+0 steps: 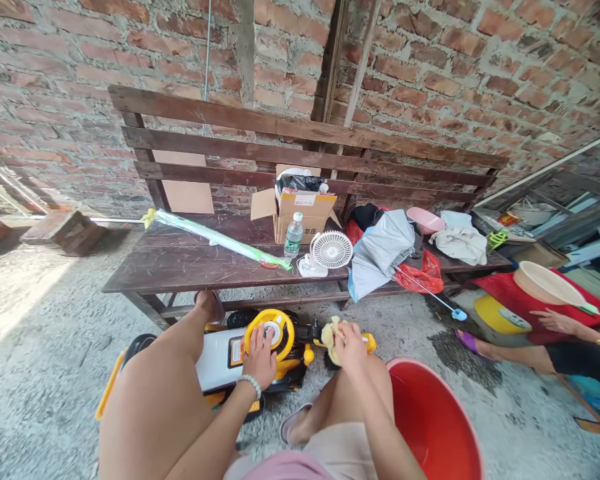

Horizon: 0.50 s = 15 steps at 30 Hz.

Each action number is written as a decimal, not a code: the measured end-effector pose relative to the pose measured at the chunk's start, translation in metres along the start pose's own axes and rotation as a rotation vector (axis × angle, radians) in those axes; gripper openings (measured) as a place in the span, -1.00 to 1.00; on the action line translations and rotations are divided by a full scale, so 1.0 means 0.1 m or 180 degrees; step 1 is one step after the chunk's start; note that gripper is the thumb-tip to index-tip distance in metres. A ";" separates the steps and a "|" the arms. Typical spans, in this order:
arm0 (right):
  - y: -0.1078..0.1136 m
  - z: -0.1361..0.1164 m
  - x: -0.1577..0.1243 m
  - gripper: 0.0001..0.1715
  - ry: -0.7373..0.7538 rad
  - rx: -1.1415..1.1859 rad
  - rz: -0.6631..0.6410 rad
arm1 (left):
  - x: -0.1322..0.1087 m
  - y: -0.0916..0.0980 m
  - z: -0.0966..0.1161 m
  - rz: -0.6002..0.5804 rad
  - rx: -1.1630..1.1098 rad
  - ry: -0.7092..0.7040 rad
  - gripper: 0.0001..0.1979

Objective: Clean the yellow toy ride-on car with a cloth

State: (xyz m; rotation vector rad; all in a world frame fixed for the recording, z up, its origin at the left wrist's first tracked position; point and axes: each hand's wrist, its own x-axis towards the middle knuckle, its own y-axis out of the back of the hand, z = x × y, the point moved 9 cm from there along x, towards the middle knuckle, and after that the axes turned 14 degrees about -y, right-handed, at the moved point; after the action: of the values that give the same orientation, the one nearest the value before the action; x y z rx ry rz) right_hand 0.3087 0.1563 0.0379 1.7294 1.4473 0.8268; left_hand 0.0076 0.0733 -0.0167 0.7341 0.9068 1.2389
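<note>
One yellow steering wheel (pixel 276 329) under spread left hand (pixel 261 361); right hand (pixel 349 344) clutches crumpled cream cloth (pixel 331 333).

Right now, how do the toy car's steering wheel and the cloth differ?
The steering wheel is bright yellow with a pale hub; the cloth is a paler yellow. The steering wheel is a ring, while the cloth is crumpled. The left hand lies open on the steering wheel; the right hand grips the cloth. Both are yellow-toned and touched by a hand.

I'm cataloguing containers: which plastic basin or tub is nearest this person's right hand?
The large red plastic tub; the pink plastic basin and round cream basin lie farther from the right hand.
</note>
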 end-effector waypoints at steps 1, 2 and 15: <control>0.18 -0.10 0.17 -0.63 0.0154 0.0156 0.0158 | 0.00 0.00 0.00 -0.0004 0.0007 -0.0001 -0.29; 0.30 -0.20 0.33 -0.63 0.0316 0.0299 0.0226 | 0.00 0.00 0.01 -0.0005 0.0006 -0.0011 -0.29; -0.38 -0.21 0.85 -0.76 0.0064 -0.0830 -0.1798 | -0.03 0.04 0.00 -0.0025 -0.0035 -0.0097 -0.29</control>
State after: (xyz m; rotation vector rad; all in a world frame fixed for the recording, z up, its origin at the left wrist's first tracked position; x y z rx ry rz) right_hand 0.2854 0.2469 0.0186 1.0418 1.6436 0.6823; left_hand 0.0054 0.0713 -0.0130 0.7382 0.8767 1.2218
